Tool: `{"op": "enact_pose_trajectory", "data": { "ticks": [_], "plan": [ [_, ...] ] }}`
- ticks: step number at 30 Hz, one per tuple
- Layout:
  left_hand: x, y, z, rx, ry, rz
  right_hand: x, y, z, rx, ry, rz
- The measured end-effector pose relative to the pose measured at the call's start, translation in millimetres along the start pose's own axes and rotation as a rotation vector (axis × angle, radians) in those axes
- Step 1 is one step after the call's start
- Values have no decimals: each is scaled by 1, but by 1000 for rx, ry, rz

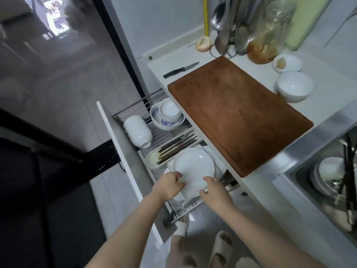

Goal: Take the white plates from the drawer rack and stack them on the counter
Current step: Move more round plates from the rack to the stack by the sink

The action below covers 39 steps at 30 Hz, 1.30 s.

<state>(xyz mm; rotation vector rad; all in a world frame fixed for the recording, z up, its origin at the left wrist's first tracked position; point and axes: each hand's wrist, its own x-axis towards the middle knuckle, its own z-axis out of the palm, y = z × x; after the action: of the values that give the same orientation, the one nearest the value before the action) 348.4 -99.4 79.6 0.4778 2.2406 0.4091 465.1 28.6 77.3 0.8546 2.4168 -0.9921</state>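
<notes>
A white plate (194, 167) stands tilted at the front of the pulled-out drawer rack (185, 205), its face turned up toward me. My left hand (169, 185) grips its lower left rim. My right hand (215, 190) holds the lower right rim, fingers curled around the edge. More white plates (216, 161) stand on edge behind it, and another plate (188, 194) shows just below the held one. The white counter (258, 182) runs to the right of the drawer.
A brown cutting board (239, 113) covers much of the counter, with a black-handled knife (180, 70) behind it and white bowls (294, 86) at its right. The drawer also holds bowls (167, 118), stacked cups (138, 131) and chopsticks (177, 147). A sink (332, 182) with dishes lies right.
</notes>
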Motion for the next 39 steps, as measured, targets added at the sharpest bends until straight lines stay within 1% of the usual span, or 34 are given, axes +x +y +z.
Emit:
{"op": "enact_pose_trajectory", "data": {
  "ticks": [4,9,15,18,21,24,26,28,33,36,39],
  "plan": [
    [35,-13,-6,-13,-40,-6,27,-3,13,35,-3,150],
    [86,-27,-14,62,-76,20,64,-2,28,65,0,339],
    [140,-38,-12,170,-125,-13,101,10,45,176,57,459],
    [162,-42,-7,202,-158,-24,114,15,52,175,47,548],
    [177,-47,-3,206,-170,16,128,20,59,224,26,628],
    [187,-53,0,199,-170,38,140,22,65,206,-1,696],
    [190,-55,2,188,-148,61,146,24,70,206,31,737],
    [190,-56,3,185,-129,75,149,23,73,223,99,776],
    [190,-56,5,131,-149,18,141,21,74,290,218,781],
    [190,-56,2,51,-167,-4,134,22,73,374,316,743],
    [186,-56,-5,-35,-181,-24,130,24,71,447,357,698]
  ]
}}
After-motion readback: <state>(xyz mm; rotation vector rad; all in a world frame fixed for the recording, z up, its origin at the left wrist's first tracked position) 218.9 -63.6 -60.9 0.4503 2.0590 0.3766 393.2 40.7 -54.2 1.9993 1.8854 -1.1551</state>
